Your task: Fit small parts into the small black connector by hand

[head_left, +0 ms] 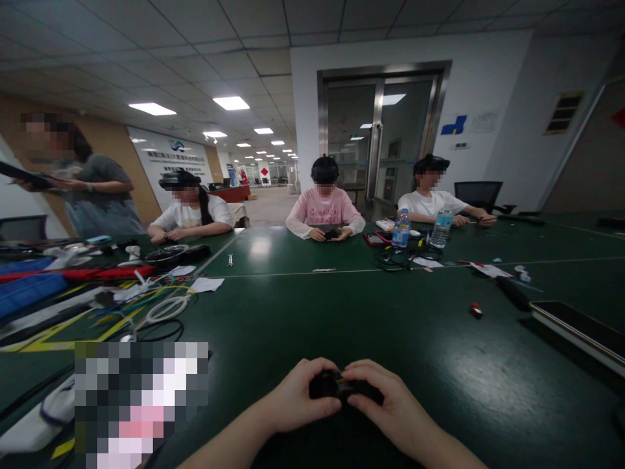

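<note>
My left hand (pixel 299 398) and my right hand (pixel 390 402) are both closed around a small black object (pixel 344 389) low in the middle of the head view. Each hand grips one end, thumb on the near side and fingers curled over the far side. A dark gap shows between the two sets of fingertips, where the object's middle part is visible. Its kind is hard to make out, since the fingers cover most of it. It is held just above the dark green table (pixel 303 319).
Left lie tangled cables (pixel 168 309), a blue bin (pixel 32 293) and a white power strip (pixel 36 420). A black-topped device (pixel 581 332) and a small red item (pixel 475 310) are at right. Bottles (pixel 401 229) stand farther back. Three people sit opposite; another stands left.
</note>
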